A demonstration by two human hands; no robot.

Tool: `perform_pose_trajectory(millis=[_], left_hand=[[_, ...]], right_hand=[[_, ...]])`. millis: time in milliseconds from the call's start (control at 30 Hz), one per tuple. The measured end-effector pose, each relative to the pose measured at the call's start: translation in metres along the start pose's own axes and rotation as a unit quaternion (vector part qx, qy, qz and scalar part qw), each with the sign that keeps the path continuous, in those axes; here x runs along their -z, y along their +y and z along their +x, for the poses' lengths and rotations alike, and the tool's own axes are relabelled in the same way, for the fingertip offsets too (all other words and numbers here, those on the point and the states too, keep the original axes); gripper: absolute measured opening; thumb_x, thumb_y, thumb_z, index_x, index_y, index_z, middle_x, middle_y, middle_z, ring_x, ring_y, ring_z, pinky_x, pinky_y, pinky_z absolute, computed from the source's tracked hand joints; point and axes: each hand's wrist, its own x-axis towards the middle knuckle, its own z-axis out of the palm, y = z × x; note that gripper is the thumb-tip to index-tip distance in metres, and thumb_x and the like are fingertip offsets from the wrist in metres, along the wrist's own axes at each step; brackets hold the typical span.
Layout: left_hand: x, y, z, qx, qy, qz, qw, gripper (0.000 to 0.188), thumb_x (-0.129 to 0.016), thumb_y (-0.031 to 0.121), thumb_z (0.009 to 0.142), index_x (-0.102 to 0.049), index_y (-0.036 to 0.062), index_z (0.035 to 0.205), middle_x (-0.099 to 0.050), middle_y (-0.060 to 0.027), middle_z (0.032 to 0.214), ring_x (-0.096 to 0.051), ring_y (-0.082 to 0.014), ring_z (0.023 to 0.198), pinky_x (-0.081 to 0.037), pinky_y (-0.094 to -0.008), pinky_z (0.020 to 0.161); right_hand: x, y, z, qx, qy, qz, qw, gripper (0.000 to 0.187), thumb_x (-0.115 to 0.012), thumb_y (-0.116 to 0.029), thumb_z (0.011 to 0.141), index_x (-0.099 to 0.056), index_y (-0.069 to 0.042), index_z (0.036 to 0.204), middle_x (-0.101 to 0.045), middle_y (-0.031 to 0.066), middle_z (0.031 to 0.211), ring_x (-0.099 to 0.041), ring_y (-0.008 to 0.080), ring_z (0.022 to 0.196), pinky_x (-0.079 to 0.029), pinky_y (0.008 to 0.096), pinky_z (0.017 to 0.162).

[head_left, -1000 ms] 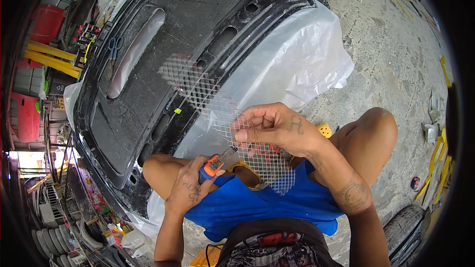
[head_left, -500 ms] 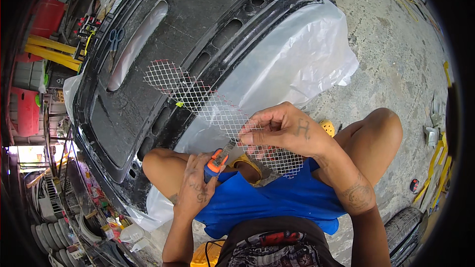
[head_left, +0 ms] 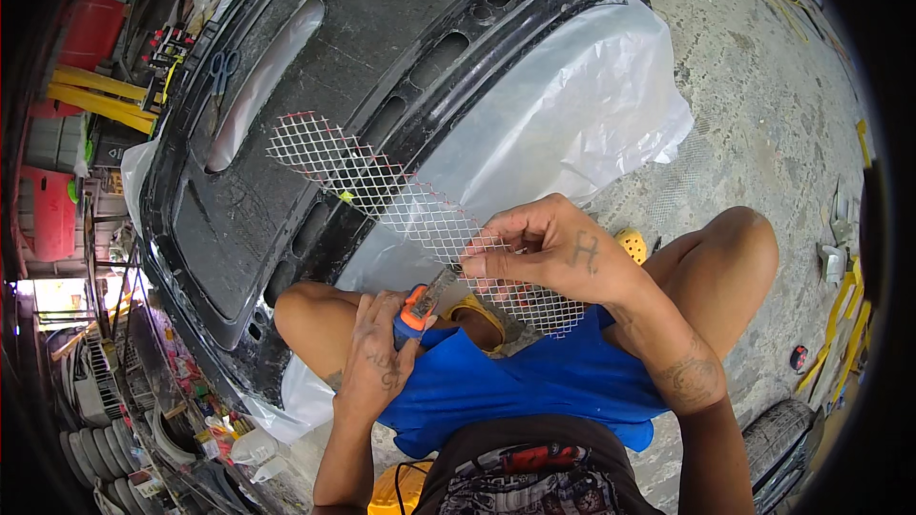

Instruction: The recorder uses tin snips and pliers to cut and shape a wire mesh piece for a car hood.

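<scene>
A long strip of silvery diamond wire mesh (head_left: 420,212), with reddish tips along its far edge, slants from over the black panel down to my lap. My right hand (head_left: 544,253) is closed on its near part, pinching it between thumb and fingers. In my left hand (head_left: 379,348) is a tool with an orange-and-blue handle (head_left: 413,313), the fingers wrapped round it. Its worn grey metal end (head_left: 440,284) points up at the mesh's lower edge, close to my right fingertips. Whether it touches the wire I cannot tell.
The large black car panel (head_left: 382,14) lies ahead on whitish plastic sheeting (head_left: 572,86). Blue-handled scissors (head_left: 222,69) rest on the panel's left. A tape measure (head_left: 799,357) and a tyre (head_left: 778,434) are at right. Mixed parts clutter the left side.
The far end of the mesh has shifted slightly left. The tool in my left hand has tilted a little, with more of its metal end showing. Both hands keep their hold.
</scene>
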Motion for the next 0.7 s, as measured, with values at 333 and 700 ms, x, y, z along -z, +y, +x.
perform_pose_trajectory(millis=[333, 700], left_hand=[[0.007, 0.004, 0.007, -0.010, 0.011, 0.000, 1.000, 0.031, -0.072, 0.005, 0.083, -0.059, -0.0061, 0.109, -0.060, -0.0207, 0.100, -0.055, -0.0413, 0.092, -0.046, -0.0452, 0.082], [0.009, 0.006, 0.009, -0.006, 0.024, 0.005, 1.000, 0.033, -0.072, 0.008, 0.086, -0.059, -0.0061, 0.112, -0.061, -0.0215, 0.103, -0.057, -0.0401, 0.096, -0.046, -0.0435, 0.085]], right_hand=[[0.004, -0.004, -0.002, -0.018, -0.031, 0.065, 0.997, 0.019, -0.073, -0.013, 0.092, -0.074, 0.002, 0.105, -0.075, 0.0078, 0.091, -0.068, 0.0105, 0.082, -0.055, 0.0254, 0.076], [0.006, -0.010, -0.004, -0.018, -0.019, 0.067, 0.997, 0.021, -0.072, -0.010, 0.092, -0.072, 0.004, 0.108, -0.075, 0.0098, 0.093, -0.070, 0.0130, 0.084, -0.057, 0.0264, 0.076]])
